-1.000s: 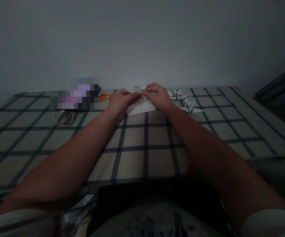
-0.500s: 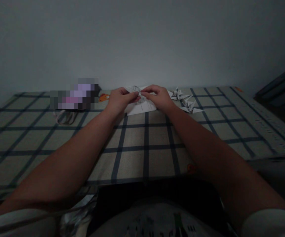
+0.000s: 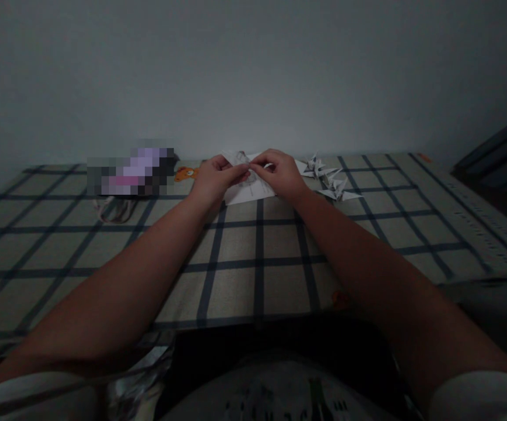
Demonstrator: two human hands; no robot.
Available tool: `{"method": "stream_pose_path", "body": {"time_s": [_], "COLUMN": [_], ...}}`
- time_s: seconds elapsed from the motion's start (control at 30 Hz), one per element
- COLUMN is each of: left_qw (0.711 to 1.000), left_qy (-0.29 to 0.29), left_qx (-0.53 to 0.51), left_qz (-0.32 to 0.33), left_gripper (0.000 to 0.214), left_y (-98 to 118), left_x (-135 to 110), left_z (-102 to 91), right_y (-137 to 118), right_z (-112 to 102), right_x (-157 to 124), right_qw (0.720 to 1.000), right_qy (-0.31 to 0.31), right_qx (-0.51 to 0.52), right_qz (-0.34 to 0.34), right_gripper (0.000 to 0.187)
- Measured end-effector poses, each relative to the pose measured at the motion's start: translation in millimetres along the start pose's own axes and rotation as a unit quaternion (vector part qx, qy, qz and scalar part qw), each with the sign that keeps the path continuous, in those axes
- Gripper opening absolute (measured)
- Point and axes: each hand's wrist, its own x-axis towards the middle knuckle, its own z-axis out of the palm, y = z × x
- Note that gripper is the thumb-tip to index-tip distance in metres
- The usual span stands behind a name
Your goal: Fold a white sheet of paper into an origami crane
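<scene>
Both hands meet over the far middle of the table, fingertips pinched together on a small folded piece of white printed paper (image 3: 238, 156). My left hand (image 3: 214, 176) grips its left side between thumb and fingers. From the other side my right hand (image 3: 280, 173) pinches it with thumb and forefinger. Beneath them lies a white sheet with printed or drawn lines (image 3: 253, 192), partly covered by the hands. Just right of my right hand stand folded paper cranes (image 3: 337, 187), their pointed wings and tips sticking out. The exact folds between my fingers are too small to make out.
A checked tablecloth (image 3: 235, 280) covers the table, which runs back to a plain grey wall (image 3: 253, 76). Left of my hands lies a blurred-out purple and pink item (image 3: 137, 172) with a pale strap or cord (image 3: 115, 210). A dark striped object (image 3: 499, 152) leans at the far right.
My fingertips have shifted slightly and drawn closer together on the folded paper. The arms, the cranes and the other things stay in place.
</scene>
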Motion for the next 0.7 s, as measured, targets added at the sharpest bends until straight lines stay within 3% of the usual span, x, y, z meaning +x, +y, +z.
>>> {"method": "stream_pose_path", "body": {"time_s": [0.1,0.23,0.37,0.57,0.7], "left_qw": [1.000,1.000,1.000,1.000,1.000], "left_qy": [-0.013,0.010,0.015,-0.026,-0.010], "left_qx": [-0.006,-0.002,0.015,-0.004,-0.005], "left_qz": [-0.012,-0.014,-0.007,-0.003,-0.005], "left_gripper": [0.025,0.019,0.016,0.028,0.027], "left_y": [2,6,7,7,6], "left_x": [0,2,2,-5,-3], "left_z": [0.7,-0.5,-1.1,4.2,3.1], "right_y": [3,10,9,4,15], "right_z": [2,4,2,2,10], "right_x": [0,1,0,0,0], "right_qw": [1.000,0.994,0.992,0.995,0.987], "right_qy": [-0.001,-0.008,-0.038,-0.029,-0.022], "right_qx": [0.021,0.089,0.096,0.066,0.130], "right_qz": [0.023,0.064,0.067,0.076,0.088], "right_gripper": [0.017,0.023,0.018,0.016,0.019]}}
